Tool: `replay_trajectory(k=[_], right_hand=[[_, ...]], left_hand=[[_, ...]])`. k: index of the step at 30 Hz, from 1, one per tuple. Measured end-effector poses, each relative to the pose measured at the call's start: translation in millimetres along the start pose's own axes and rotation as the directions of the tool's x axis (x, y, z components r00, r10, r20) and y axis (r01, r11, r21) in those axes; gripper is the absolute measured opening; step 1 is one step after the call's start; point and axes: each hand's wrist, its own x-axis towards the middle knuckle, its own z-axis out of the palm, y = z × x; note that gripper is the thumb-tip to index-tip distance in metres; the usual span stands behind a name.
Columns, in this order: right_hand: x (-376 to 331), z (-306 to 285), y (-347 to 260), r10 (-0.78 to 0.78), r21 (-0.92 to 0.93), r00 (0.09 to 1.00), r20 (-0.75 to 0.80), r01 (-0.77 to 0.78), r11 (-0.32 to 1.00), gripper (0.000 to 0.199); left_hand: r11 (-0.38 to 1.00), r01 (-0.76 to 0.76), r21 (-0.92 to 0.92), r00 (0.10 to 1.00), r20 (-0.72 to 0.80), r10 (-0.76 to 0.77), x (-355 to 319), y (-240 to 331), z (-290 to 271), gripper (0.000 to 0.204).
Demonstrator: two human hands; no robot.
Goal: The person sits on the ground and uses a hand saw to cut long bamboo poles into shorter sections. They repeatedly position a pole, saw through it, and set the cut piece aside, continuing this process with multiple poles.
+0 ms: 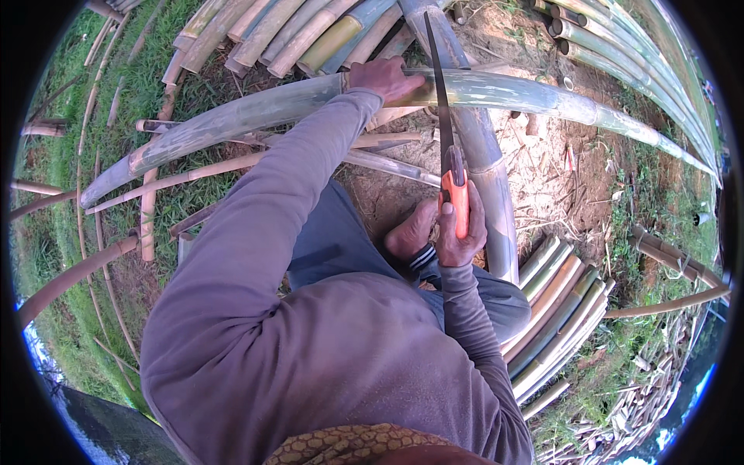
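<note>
no txt, labels, nos. or signs legible.

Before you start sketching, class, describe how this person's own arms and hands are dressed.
Both arms wear long, plain, greyish-purple sleeves reaching to the wrists. The left sleeve creases near the upper arm; the right sleeve gathers in small folds along the forearm. The left hand and right hand are bare, without gloves.

Right hand (462, 246) gripping the orange-handled saw (445, 128), which crosses the long bamboo pole (527, 91); left hand (378, 79) down on that pole, just left of the saw, cut bamboo (329, 46) stacked beyond!
</note>
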Motion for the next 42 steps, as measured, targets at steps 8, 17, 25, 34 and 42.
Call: replay_trajectory(k=[8,17,25,34,42], right_hand=[[1.6,-0.8,-5.8,-0.071,0.0,0.997,-0.005,0.071,0.997,0.054],[-3.9,-14.8,-5.8,-0.004,0.088,0.999,0.04,0.001,0.996,0.054],[47.3,12.9,-2.2,-0.018,0.007,1.0,0.016,0.018,1.0,0.045],[-30.4,-38.1,-15.8,0.042,0.024,0.998,0.056,-0.043,0.999,0.05],[67.2,30.6,8.9,-0.003,0.119,1.0,-0.014,0.005,0.993,0.048]], left_hand=[[0.998,0.059,0.001,0.997,0.047,-0.059,-0.3,5.2,-0.8,0.098],[0.998,0.061,0.029,0.998,-0.012,-0.06,6.9,2.8,4.6,0.097],[0.994,0.022,0.107,0.999,0.045,-0.027,2.2,12.9,-13.0,0.095],[0.995,0.025,0.096,0.999,0.04,-0.029,0.1,10.3,-13.2,0.092],[0.999,0.019,0.03,1.0,0.017,-0.019,9.3,7.1,-6.1,0.093]])
